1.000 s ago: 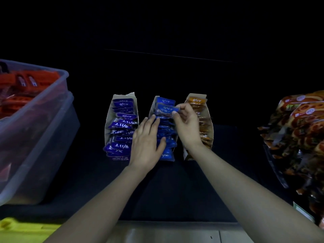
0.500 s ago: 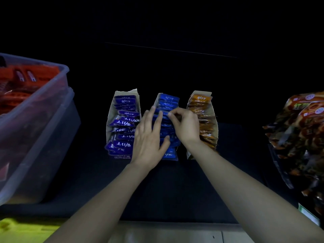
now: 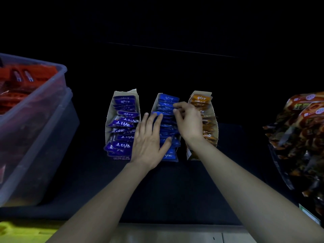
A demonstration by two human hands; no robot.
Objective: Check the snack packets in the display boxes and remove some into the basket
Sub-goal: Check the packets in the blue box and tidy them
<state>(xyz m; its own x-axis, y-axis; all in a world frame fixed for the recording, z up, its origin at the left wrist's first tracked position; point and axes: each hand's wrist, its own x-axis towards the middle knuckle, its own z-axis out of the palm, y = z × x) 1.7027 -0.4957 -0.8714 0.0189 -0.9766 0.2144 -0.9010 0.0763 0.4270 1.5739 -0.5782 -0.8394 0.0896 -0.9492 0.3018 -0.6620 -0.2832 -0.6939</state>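
Note:
Three cardboard display boxes stand side by side on a dark shelf. The left box holds purple packets, the middle box blue packets, the right box orange packets. My left hand lies flat with straight fingers on the blue packets, thumb against the front ones. My right hand reaches over the back of the middle box, its fingertips curled and pinching the edge of a blue packet. The near packets are partly hidden under both hands.
A clear plastic bin with red packets stands at the left. Large orange-brown snack bags hang at the right. A yellow basket edge shows at the bottom left, below the shelf's front lip.
My right hand has worked back along the row of blue packets, fingering them one after another. My left hand stays pressed on the same row, shifted slightly.

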